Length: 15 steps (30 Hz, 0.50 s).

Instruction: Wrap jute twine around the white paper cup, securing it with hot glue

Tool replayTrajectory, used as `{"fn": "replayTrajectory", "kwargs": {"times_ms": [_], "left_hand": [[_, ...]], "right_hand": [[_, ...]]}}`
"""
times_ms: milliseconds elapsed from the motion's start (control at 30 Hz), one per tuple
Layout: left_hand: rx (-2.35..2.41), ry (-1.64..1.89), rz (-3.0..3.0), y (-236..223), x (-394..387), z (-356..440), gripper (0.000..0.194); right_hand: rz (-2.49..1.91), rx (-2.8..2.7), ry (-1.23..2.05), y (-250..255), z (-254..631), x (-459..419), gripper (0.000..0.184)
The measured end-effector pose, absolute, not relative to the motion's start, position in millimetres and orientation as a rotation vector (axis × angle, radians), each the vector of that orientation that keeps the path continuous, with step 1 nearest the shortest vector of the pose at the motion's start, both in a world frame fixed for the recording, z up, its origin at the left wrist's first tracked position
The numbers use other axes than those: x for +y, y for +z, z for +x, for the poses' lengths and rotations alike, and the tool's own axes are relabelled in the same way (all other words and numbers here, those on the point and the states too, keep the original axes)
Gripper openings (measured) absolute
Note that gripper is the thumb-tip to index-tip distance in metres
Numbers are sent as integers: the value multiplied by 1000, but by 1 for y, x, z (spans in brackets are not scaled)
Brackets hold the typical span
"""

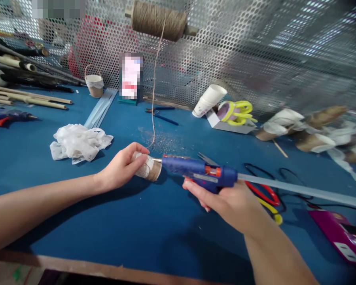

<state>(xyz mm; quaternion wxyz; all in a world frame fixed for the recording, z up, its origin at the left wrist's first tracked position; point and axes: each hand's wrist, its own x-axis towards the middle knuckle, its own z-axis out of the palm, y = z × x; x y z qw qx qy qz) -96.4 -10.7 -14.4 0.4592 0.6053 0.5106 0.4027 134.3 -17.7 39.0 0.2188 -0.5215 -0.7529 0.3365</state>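
Note:
My left hand (122, 166) is wrapped round a small paper cup (148, 168) lying on its side, partly wound with brown twine. My right hand (225, 202) grips a blue glue gun (200, 172) with a long clear glue stick (299, 190) sticking out of its back. The gun's metal tip touches the cup's twine-covered end. A strand of twine (154, 91) runs from the cup up to a twine spool (158, 19) mounted on the perforated metal panel.
On the blue table (112, 221): a crumpled white lace pile (78, 142), a small finished basket (94, 85), glue sticks (101, 107), pliers (161, 113), stacked paper cups (209, 101), wrapped cups (308, 130) at right, red and yellow scissors (267, 198), another glue gun (7, 117), bamboo sticks (26, 99).

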Motion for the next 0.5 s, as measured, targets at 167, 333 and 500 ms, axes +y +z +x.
{"fn": "replayTrajectory", "kwargs": {"times_ms": [167,333,500], "left_hand": [[1301,965,1498,-10,-6,-94,20],[1308,966,1503,-9,-4,-94,19],[1304,958,1514,-9,-4,-94,19]], "right_hand": [[-1311,-2392,543,39,133,-20,32],[-1262,-2490,283,41,136,-22,40],[-1235,-2532,215,44,135,-22,43]]}}
